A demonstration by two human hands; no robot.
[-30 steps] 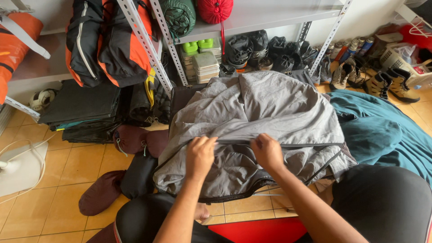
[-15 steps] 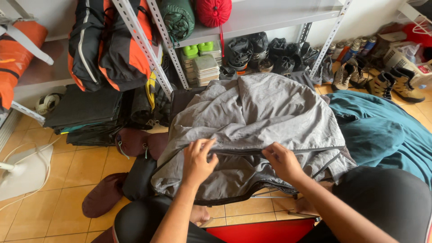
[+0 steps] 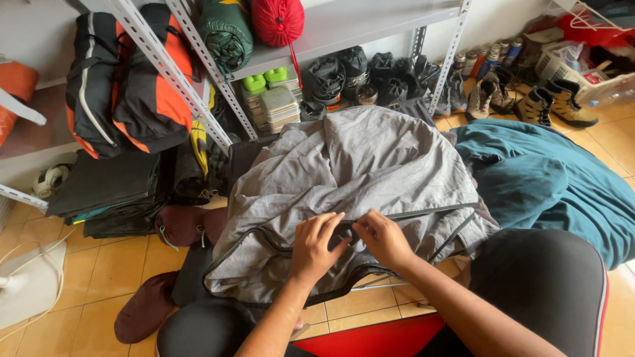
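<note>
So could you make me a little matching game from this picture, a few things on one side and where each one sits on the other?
Things:
1. grey fabric
2. teal cloth
3. red stuff sack
4. boots

Places:
A. on the metal shelf, top of view
B. on the floor, far right, by the wall
C. under both hands, left hand and right hand
D. spread right of the grey fabric

Pairs: 1-C, 2-D, 3-A, 4-B

Single view only, head-mounted. It looks steeply down and forward from above the person's forearms, close to the hands and the grey fabric [image 3: 357,172] in front of them. The tiled floor [image 3: 99,277] and metal shelving [image 3: 198,73] fill the upper frame, farther off.
</note>
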